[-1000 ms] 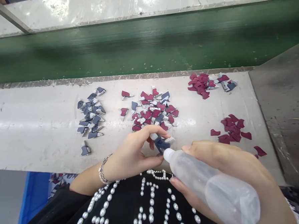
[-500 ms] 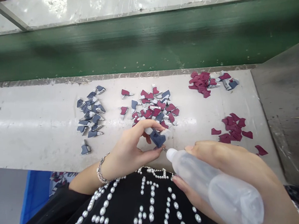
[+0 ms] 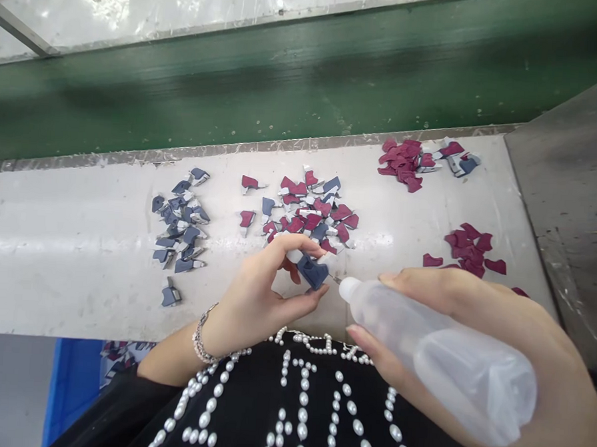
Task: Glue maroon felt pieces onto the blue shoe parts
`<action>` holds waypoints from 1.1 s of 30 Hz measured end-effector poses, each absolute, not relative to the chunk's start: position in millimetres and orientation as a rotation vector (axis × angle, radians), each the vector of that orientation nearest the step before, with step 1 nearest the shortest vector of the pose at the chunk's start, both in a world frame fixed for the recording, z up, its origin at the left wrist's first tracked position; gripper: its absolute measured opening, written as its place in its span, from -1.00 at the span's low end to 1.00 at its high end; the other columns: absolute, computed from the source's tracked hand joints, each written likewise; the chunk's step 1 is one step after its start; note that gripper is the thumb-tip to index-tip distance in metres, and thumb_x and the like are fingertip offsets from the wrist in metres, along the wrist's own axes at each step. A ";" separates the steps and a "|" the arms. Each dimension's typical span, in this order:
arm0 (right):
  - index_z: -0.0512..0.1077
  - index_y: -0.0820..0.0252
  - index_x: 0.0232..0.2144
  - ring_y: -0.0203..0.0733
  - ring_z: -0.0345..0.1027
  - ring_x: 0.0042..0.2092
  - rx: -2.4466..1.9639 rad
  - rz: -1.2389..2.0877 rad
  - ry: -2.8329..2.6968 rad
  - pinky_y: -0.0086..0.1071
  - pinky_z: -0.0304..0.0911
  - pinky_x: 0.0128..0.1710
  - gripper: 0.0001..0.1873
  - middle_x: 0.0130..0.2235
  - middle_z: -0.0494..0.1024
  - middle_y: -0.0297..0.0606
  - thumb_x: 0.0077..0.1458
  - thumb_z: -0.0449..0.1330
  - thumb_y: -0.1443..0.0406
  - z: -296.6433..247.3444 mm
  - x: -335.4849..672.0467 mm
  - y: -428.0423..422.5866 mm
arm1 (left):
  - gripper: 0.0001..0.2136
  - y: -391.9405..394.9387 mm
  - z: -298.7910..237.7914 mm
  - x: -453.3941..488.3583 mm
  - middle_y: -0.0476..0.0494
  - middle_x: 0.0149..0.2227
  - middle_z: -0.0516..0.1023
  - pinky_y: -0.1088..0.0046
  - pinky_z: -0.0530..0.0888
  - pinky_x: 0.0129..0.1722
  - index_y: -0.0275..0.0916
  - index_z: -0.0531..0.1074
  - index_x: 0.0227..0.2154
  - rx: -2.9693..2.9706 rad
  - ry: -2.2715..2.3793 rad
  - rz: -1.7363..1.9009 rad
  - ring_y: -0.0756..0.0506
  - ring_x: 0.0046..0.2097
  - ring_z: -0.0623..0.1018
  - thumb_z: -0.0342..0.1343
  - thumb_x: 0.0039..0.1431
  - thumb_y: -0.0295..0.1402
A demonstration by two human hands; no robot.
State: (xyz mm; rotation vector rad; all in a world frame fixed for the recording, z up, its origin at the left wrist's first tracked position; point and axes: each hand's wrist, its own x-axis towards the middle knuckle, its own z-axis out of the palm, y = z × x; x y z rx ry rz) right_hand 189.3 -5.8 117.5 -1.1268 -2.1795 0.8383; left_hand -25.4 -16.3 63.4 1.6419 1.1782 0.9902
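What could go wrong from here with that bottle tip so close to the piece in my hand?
Your left thumb sits just below the thin tip, so a slip might jab it.

The bottle looks soft; a harder squeeze by your right hand could push out too much, if it's filled.

Your left hand's fingertip grip on the dark blue piece might let it twist.

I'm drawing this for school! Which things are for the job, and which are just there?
For the job, it seems:
- left hand, holding a blue piece
- right hand, holding the bottle
- probably the red pieces, blue pile and mixed pile

Just there, it seems:
- bracelet
- pearl-trimmed top
- green strip
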 end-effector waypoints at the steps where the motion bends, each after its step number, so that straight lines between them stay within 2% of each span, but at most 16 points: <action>1: 0.14 -0.03 -0.41 -0.26 0.34 -0.56 -1.129 0.826 -2.188 -0.40 0.32 -0.53 -0.70 -0.52 0.40 -0.55 0.16 0.26 0.21 117.2 189.2 -5.8 | -0.61 -16.3 63.2 -25.6 -0.16 -0.09 0.54 0.40 0.59 -0.23 -0.18 0.36 -0.02 1.635 1.179 0.989 -0.10 -0.13 0.57 0.30 0.11 -0.49; 5: 0.16 -0.02 -0.45 -0.25 0.26 -0.61 -1.097 0.853 -2.259 -0.37 0.31 -0.55 -0.69 -0.54 0.39 -0.54 0.12 0.27 0.20 116.6 188.4 -6.8 | -0.57 -16.4 62.9 -25.8 -0.16 -0.07 0.54 0.40 0.58 -0.24 -0.17 0.36 -0.01 1.636 1.165 0.978 -0.12 -0.10 0.57 0.31 0.07 -0.52; 11: 0.13 -0.03 -0.41 -0.26 0.32 -0.54 -1.147 0.889 -2.160 -0.41 0.27 -0.56 -0.69 -0.52 0.35 -0.56 0.14 0.26 0.24 120.4 191.8 -5.3 | -0.58 -16.7 63.0 -25.8 -0.15 -0.07 0.53 0.40 0.58 -0.19 -0.17 0.35 -0.01 1.623 1.139 0.969 -0.11 -0.09 0.57 0.30 0.09 -0.53; 16: 0.20 -0.08 -0.38 -0.25 0.34 -0.53 -1.139 0.899 -2.137 -0.39 0.32 -0.52 -0.74 -0.48 0.37 -0.56 0.14 0.28 0.20 120.3 192.5 -3.1 | -0.59 -17.9 62.6 -27.3 -0.15 -0.08 0.52 0.35 0.58 -0.15 -0.17 0.36 -0.02 1.583 1.122 0.962 -0.14 -0.08 0.58 0.33 0.09 -0.48; 21: 0.17 -0.07 -0.40 -0.19 0.34 -0.55 -1.111 0.866 -2.212 -0.32 0.31 -0.56 -0.73 -0.50 0.40 -0.52 0.14 0.25 0.21 120.5 193.4 -3.2 | -0.60 -18.6 62.4 -26.4 -0.16 -0.07 0.52 0.34 0.58 -0.15 -0.16 0.36 -0.02 1.589 1.137 0.958 -0.16 -0.05 0.58 0.31 0.10 -0.48; 27: 0.24 -0.09 -0.35 -0.23 0.36 -0.53 -1.129 0.899 -2.150 -0.36 0.34 -0.51 -0.77 -0.47 0.41 -0.53 0.15 0.28 0.15 120.2 193.4 -1.6 | -0.60 -18.1 64.6 -25.5 -0.15 -0.10 0.54 0.37 0.58 -0.16 -0.18 0.37 -0.03 1.566 1.100 0.950 -0.13 -0.09 0.59 0.33 0.09 -0.48; 33: 0.20 -0.08 -0.37 -0.24 0.37 -0.53 -1.108 0.904 -2.182 -0.37 0.36 -0.51 -0.74 -0.47 0.41 -0.55 0.14 0.27 0.19 121.1 193.7 -2.3 | -0.61 -18.2 66.2 -25.7 -0.16 -0.10 0.55 0.36 0.60 -0.17 -0.17 0.37 -0.04 1.549 1.094 0.929 -0.14 -0.10 0.60 0.33 0.09 -0.46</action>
